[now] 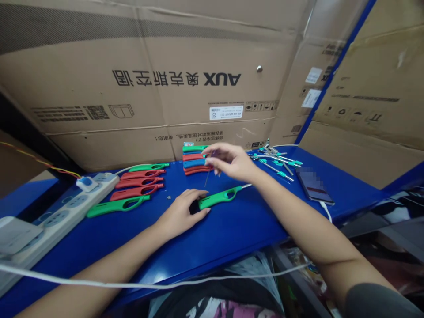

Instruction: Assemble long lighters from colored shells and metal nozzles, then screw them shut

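Observation:
A green long-nosed gas lighter lies on the blue tabletop, its metal tube pointing right. My left hand rests on the table at its handle end, thumb and forefinger closed about that end from either side. Above the lighter, my right hand pinches a thin screwdriver with its shaft pointing down; its dark purple handle is mostly hidden by the fingers. Behind that hand sits a stack of green, red and blue lighter handles, partly covered. Several tiny screws lie left of the lighter.
Several red and green lighter bodies lie in a row at the left, beside a white power strip. Metal tubes with teal parts are heaped at the right, near a phone on its cable. A white cable crosses in front. Cardboard walls the back.

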Demonstrator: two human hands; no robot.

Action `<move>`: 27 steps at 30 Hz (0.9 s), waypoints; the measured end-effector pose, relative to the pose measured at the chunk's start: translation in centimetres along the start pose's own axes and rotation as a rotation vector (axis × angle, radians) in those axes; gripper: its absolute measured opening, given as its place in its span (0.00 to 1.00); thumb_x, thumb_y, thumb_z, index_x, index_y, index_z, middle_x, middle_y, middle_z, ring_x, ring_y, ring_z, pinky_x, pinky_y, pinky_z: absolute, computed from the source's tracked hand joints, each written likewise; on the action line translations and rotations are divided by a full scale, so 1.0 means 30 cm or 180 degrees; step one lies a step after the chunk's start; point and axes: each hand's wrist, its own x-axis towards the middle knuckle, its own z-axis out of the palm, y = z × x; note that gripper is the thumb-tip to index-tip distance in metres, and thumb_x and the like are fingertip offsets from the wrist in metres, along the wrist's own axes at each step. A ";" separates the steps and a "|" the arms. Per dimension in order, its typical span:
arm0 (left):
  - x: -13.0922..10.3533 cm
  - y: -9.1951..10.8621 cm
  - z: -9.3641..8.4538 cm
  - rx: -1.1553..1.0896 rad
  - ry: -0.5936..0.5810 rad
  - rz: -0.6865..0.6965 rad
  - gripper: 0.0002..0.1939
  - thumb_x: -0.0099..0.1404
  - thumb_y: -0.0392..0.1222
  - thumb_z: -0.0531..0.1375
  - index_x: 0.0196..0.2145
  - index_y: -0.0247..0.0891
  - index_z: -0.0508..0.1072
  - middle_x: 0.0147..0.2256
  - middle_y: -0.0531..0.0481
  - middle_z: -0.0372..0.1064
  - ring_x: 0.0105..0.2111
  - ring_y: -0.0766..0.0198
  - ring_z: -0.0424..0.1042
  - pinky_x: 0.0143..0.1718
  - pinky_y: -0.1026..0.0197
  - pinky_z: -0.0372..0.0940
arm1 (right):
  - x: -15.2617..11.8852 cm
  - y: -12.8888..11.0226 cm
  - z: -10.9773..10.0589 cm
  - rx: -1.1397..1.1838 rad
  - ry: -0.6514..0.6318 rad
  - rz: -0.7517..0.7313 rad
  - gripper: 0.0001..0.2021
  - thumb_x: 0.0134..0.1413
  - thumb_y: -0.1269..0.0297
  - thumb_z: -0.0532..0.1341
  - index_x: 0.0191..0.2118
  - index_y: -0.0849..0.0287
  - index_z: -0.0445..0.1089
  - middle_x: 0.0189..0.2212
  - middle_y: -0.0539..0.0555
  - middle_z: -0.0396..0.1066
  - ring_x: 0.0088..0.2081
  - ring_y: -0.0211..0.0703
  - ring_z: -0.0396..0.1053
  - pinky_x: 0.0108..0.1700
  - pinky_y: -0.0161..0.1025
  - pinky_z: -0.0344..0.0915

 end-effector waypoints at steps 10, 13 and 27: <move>-0.001 0.011 0.017 0.0148 0.0107 -0.0028 0.21 0.66 0.49 0.63 0.54 0.40 0.71 0.48 0.44 0.76 0.49 0.52 0.74 0.52 0.47 0.70 | -0.090 0.209 -0.320 -0.2837 0.1252 0.1328 0.10 0.61 0.69 0.55 0.43 0.63 0.73 0.39 0.61 0.77 0.41 0.46 0.73 0.48 0.38 0.65; 0.002 0.014 0.023 0.0175 0.0092 -0.0042 0.19 0.67 0.49 0.61 0.54 0.40 0.71 0.48 0.43 0.76 0.49 0.52 0.74 0.52 0.47 0.70 | -0.101 0.252 -0.329 -0.2981 0.1057 0.1885 0.12 0.62 0.69 0.55 0.46 0.63 0.73 0.43 0.62 0.77 0.45 0.47 0.73 0.51 0.37 0.64; 0.089 -0.073 -0.213 0.0805 0.0096 0.0529 0.18 0.70 0.47 0.57 0.55 0.41 0.71 0.50 0.41 0.75 0.50 0.51 0.72 0.54 0.45 0.67 | -0.139 0.320 -0.328 -0.2550 -0.0311 0.3085 0.15 0.42 0.80 0.62 0.35 0.58 0.79 0.36 0.55 0.79 0.34 0.41 0.74 0.37 0.31 0.65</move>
